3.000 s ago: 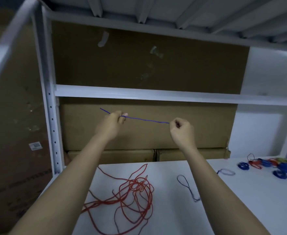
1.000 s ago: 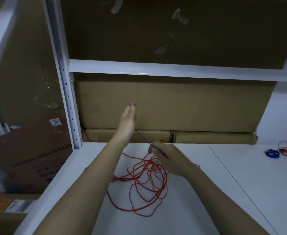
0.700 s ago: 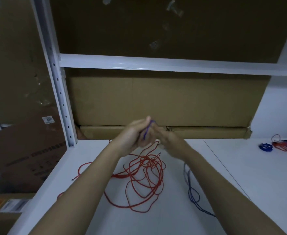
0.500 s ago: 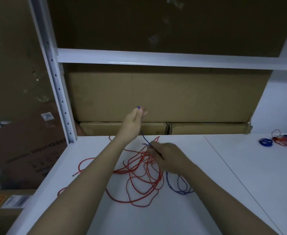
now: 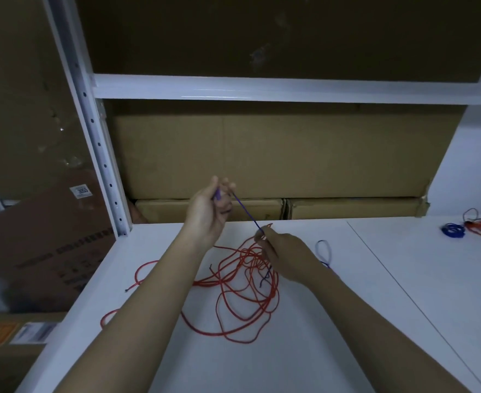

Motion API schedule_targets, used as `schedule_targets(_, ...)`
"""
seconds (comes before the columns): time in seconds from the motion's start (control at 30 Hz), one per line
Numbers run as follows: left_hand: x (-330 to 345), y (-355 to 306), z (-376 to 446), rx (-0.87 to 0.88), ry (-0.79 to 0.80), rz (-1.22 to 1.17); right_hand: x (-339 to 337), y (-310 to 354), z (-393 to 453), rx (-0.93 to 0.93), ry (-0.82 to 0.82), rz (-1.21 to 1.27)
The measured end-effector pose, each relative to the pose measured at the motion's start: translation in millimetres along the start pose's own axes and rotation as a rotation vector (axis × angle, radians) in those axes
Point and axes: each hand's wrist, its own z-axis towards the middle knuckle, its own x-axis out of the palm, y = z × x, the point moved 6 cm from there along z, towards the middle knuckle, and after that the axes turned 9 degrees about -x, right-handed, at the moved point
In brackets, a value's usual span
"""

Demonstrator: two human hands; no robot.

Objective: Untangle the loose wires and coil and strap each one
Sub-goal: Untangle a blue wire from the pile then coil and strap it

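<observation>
The blue wire (image 5: 247,214) runs taut on a slant between both hands, above the back part of the white table (image 5: 304,350). Its upper end is wound into a small bundle inside the left hand (image 5: 209,212); its lower end goes into the right hand (image 5: 283,255), then shows again below that hand as a dark loose tail over the red wire (image 5: 233,285), and as a narrow loop lying flat on the table just right of the right wrist.

Left hand — raised off the table, palm turned inward, fingers curled round the blue bundle w/ thumb up beside it. Forearm comes up from bottom left. Right hand — lower, close to the table surface, thumb & forefinger pinching the blue wire at its tip, other fingers folded under. Forearm comes in from bottom right.

The red wire sprawls in a loose tangle on the table under and btw. both forearms, one end trailing out left toward the table edge.

Far right on the table, well apart from the hands: small coiled wires (image 5: 466,228), blue and red, lying together. Behind the table, cardboard boxes (image 5: 262,157) stacked under a white shelf rail (image 5: 290,90); a white perforated post (image 5: 97,143) stands at left, w/ a labelled brown box (image 5: 43,239) leaning beyond it.
</observation>
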Motion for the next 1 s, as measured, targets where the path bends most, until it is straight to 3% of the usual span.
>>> schedule_targets(0.1,-19,-18,11,0.122,-0.067,-0.092,0,-17,-17,0.071,0.016,-0.052)
schedule_targets(0.2,-27,-25,24,0.256,-0.224,0.122,2,8,-26,-0.124,0.081,-0.227)
schedule_targets(0.3,-30,-14,25,0.323,-0.316,0.767,-11,49,-28,-0.407,-0.020,-0.345)
schedule_targets(0.37,-33,4,23,0.260,-0.206,1.292,-33,56,-24,-0.416,-0.148,-0.358)
schedule_targets(0.43,-35,21,15,0.092,-0.052,1.490,-62,45,-18,-0.315,-0.325,-0.354)
schedule_targets(0.5,-25,28,-1,-0.016,0.084,1.415,-85,27,-13,-0.194,-0.456,-0.405)
schedule_targets(0.57,-10,27,-20,-0.089,0.209,1.097,-96,9,-8,-0.055,-0.493,-0.439)
schedule_targets(0.67,19,15,-46,-0.149,0.483,0.576,-72,2,4,-0.013,-0.285,-0.517)
schedule_targets(0.73,35,6,-44,-0.077,0.471,0.244,-43,23,6,-0.135,-0.150,-0.455)
schedule_targets(0.8,37,3,-26,0.027,0.296,0.045,-20,45,4,-0.209,-0.072,-0.286)
schedule_targets(0.87,28,11,-7,0.141,0.096,0.140,-8,60,-4,-0.272,-0.053,-0.202)
schedule_targets(0.9,21,15,-2,0.173,-0.003,0.299,-9,62,-9,-0.276,-0.077,-0.191)
schedule_targets(0.93,13,18,0,0.203,-0.080,0.528,-14,60,-14,-0.260,-0.119,-0.173)
schedule_targets(1.0,3,25,0,0.249,-0.087,1.103,-29,51,-20,-0.224,-0.196,-0.146)
